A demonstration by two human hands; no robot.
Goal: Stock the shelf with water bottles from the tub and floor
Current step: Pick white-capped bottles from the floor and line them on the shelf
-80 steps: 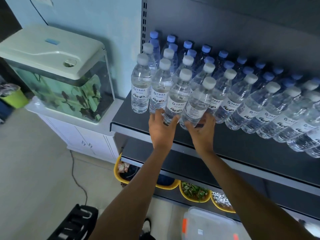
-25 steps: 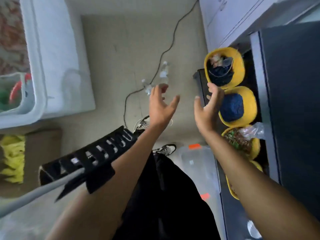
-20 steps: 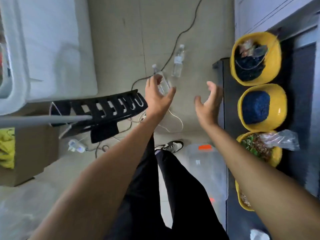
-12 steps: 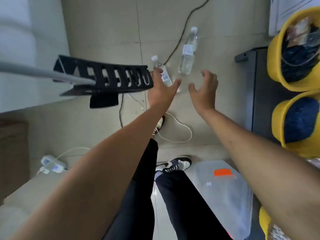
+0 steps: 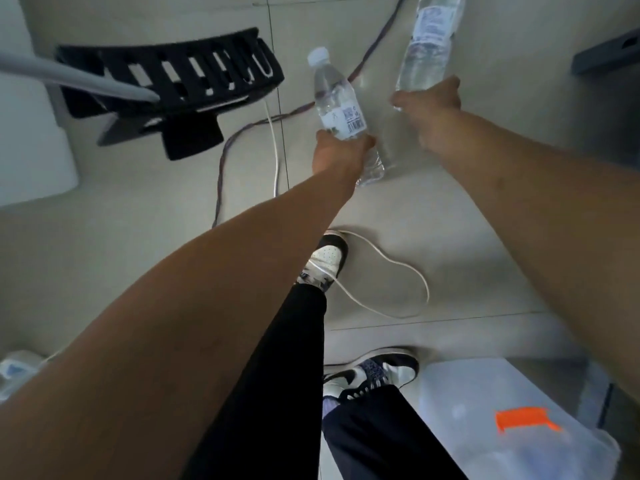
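Observation:
Two clear water bottles are on the tiled floor ahead of me. My left hand [image 5: 337, 155] is closed around the lower part of the nearer bottle [image 5: 335, 102], whose white cap points away from me. My right hand [image 5: 431, 105] grips the base end of the second bottle [image 5: 427, 39], which runs up to the top edge of the view with its cap out of sight. A translucent plastic tub [image 5: 512, 420] with an orange mark sits at the lower right. The shelf's stocked rows are out of view.
A black slotted frame on a grey pole [image 5: 166, 74] stands at the upper left. A dark cable [image 5: 242, 129] and a white cable [image 5: 398, 268] trail across the floor. My shoes [image 5: 327, 258] and dark trousers fill the bottom centre. A dark shelf base corner [image 5: 606, 53] shows at the upper right.
I turned from the shelf and bent down to the floor. Both hands, open and reaching half a second ago, have closed on the two bottles lying there.

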